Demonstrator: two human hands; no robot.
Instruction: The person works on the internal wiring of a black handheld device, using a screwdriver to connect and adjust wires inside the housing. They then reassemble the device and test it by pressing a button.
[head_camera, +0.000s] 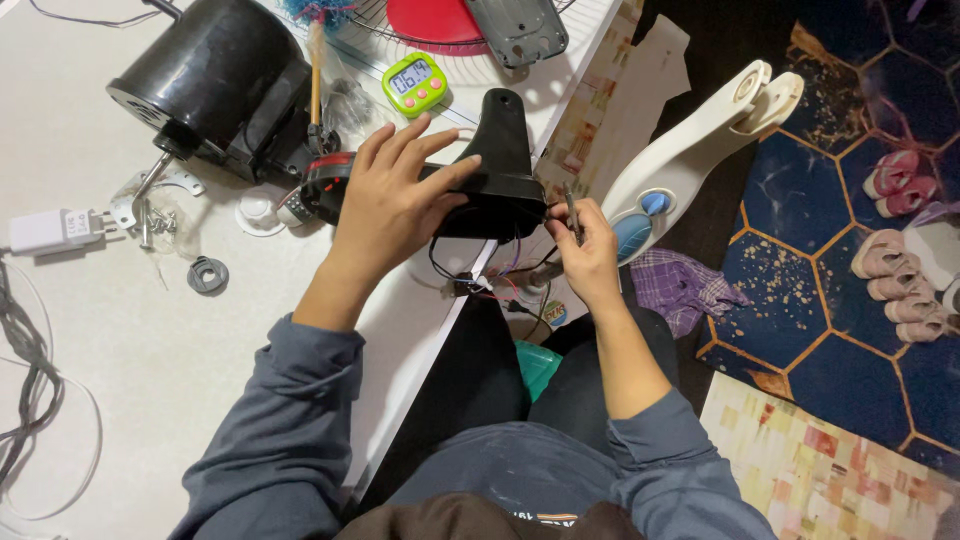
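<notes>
My left hand rests over a black plastic fan housing at the edge of the white table, holding it down. My right hand pinches a thin dark tool at the housing's right side. Thin coloured wires hang from under the housing. A black fan motor with a metal shaft lies at the table's upper left.
A green digital timer, a white plug adapter, loose screws, a grey washer and cables lie on the table. A white fan stand, purple cloth and pink sandals lie on the floor.
</notes>
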